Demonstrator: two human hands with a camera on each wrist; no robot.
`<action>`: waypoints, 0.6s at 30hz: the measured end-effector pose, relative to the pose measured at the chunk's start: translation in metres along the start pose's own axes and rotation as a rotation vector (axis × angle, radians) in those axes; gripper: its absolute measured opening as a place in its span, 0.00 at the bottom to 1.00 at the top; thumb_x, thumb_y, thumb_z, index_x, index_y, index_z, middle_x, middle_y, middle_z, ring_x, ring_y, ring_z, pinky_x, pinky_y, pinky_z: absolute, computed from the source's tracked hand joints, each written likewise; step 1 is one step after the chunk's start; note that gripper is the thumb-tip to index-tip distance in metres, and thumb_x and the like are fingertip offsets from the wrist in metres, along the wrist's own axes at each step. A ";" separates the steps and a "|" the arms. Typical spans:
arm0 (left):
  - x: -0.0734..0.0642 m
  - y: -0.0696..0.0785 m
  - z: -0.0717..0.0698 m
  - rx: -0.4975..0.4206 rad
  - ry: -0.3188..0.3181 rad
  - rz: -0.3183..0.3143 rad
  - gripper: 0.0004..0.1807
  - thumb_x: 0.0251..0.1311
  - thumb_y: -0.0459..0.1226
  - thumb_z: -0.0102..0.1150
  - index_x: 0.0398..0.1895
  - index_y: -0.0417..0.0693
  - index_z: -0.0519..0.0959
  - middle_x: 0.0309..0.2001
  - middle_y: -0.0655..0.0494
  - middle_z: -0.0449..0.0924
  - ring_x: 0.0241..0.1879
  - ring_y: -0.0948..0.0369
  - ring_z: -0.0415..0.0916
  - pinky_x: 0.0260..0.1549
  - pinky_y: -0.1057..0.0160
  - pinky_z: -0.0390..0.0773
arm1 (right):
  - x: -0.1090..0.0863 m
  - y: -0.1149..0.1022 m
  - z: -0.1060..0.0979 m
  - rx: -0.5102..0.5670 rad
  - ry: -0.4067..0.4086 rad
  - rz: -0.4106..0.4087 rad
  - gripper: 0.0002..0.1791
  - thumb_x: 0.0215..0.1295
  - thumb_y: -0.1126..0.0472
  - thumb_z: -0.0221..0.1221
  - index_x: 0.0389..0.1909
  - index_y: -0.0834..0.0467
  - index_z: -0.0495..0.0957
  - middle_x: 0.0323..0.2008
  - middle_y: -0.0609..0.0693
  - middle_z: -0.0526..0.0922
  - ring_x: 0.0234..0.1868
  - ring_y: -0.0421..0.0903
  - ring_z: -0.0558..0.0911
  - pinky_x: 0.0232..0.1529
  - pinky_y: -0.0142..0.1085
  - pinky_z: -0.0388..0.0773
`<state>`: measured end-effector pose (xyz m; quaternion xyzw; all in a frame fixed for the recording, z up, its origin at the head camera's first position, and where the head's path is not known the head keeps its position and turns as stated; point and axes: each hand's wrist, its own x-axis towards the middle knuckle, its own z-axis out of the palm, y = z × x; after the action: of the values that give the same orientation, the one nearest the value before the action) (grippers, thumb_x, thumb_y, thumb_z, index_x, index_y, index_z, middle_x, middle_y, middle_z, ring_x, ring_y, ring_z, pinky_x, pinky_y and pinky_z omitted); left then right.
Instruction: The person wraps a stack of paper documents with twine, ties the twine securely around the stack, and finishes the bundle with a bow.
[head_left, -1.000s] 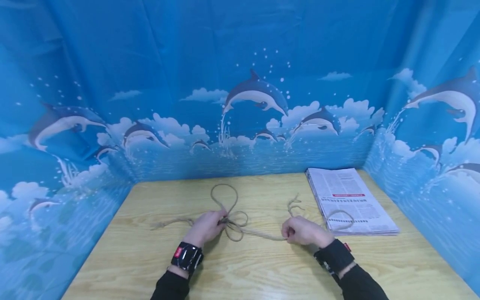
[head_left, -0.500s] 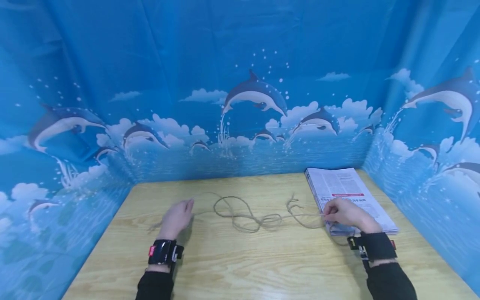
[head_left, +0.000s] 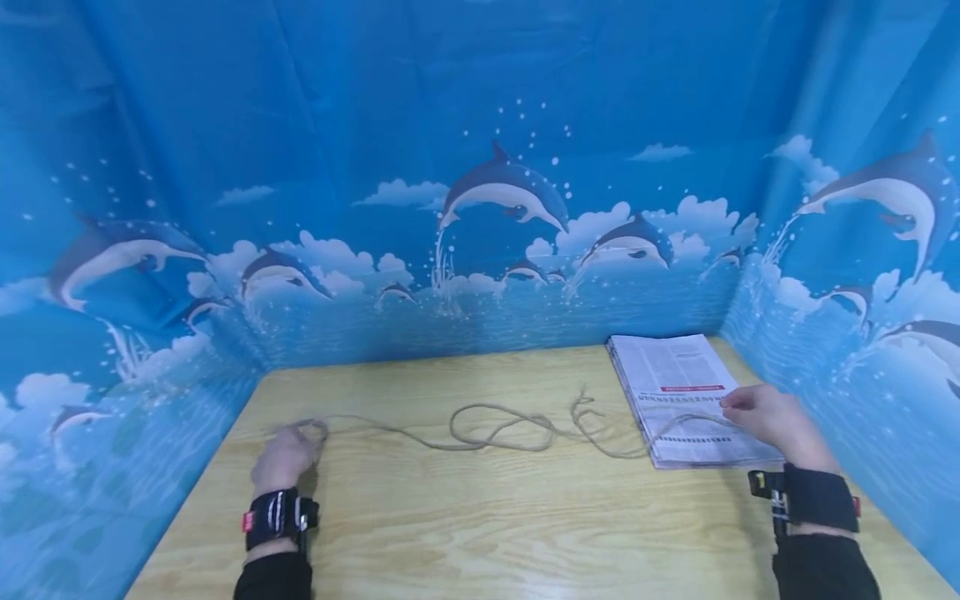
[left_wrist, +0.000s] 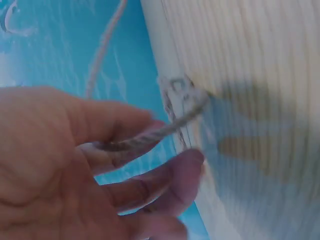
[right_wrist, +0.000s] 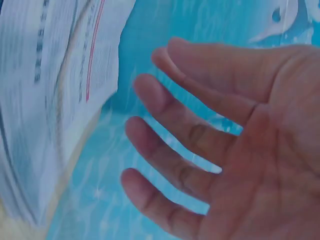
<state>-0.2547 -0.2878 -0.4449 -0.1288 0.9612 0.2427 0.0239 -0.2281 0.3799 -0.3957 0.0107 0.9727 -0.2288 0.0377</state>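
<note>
A thin length of jute twine (head_left: 480, 448) snakes across the wooden table in loose bends. At the far left, my left hand (head_left: 285, 458) holds it near one end. The left wrist view has the twine (left_wrist: 150, 137) running between thumb and index finger, while the other fingers are loosely bent. Over the newspapers at the right is my right hand (head_left: 772, 421). Its fingers (right_wrist: 165, 145) are spread and relaxed in the right wrist view, with thumb and index tips close together and no twine between them. The twine passes behind them over the paper.
A stack of folded newspapers (head_left: 682, 375) lies at the table's back right. The light wooden table (head_left: 480, 517) is bordered on the back and both sides by a blue curtain (head_left: 360, 317) printed with dolphins. A frayed twine end (head_left: 583, 400) lies left of the newspapers.
The looped bow in the twine has come undone into one loose, wavy line. My hands have moved apart, left hand leftward and right hand rightward over the newspapers, and the right has let go.
</note>
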 end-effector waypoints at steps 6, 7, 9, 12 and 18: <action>0.001 0.027 0.015 0.096 -0.008 0.155 0.37 0.53 0.36 0.63 0.66 0.32 0.63 0.63 0.23 0.63 0.62 0.28 0.59 0.56 0.28 0.60 | 0.010 -0.046 0.031 -0.006 -0.024 -0.162 0.23 0.67 0.58 0.58 0.55 0.71 0.76 0.51 0.69 0.80 0.55 0.69 0.76 0.52 0.58 0.74; 0.001 0.034 0.019 0.109 -0.014 0.182 0.42 0.50 0.36 0.66 0.69 0.33 0.60 0.65 0.23 0.59 0.65 0.27 0.54 0.59 0.27 0.55 | 0.012 -0.055 0.038 0.006 -0.023 -0.205 0.21 0.67 0.60 0.58 0.54 0.71 0.77 0.50 0.69 0.81 0.55 0.68 0.76 0.52 0.58 0.74; -0.001 0.047 0.026 0.127 -0.028 0.242 0.53 0.45 0.36 0.71 0.74 0.36 0.53 0.71 0.24 0.48 0.71 0.28 0.42 0.63 0.25 0.42 | 0.015 -0.073 0.054 0.007 -0.027 -0.287 0.18 0.65 0.62 0.60 0.51 0.70 0.79 0.48 0.66 0.83 0.53 0.67 0.78 0.53 0.56 0.75; -0.006 0.065 0.038 0.159 -0.021 0.353 0.57 0.39 0.36 0.75 0.75 0.42 0.54 0.74 0.28 0.46 0.73 0.31 0.38 0.64 0.26 0.37 | 0.016 -0.096 0.077 0.011 -0.058 -0.378 0.15 0.63 0.63 0.62 0.47 0.68 0.82 0.44 0.61 0.86 0.48 0.60 0.82 0.49 0.51 0.78; -0.016 0.098 0.062 0.219 -0.001 0.610 0.40 0.41 0.35 0.76 0.63 0.43 0.74 0.71 0.36 0.60 0.73 0.37 0.51 0.67 0.32 0.50 | 0.015 -0.124 0.112 -0.002 -0.122 -0.523 0.10 0.59 0.66 0.65 0.42 0.63 0.83 0.35 0.53 0.85 0.38 0.49 0.83 0.40 0.39 0.79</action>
<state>-0.2656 -0.1719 -0.4523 0.1684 0.9759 0.1341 -0.0356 -0.2399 0.2193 -0.4421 -0.2550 0.9385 -0.2298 0.0360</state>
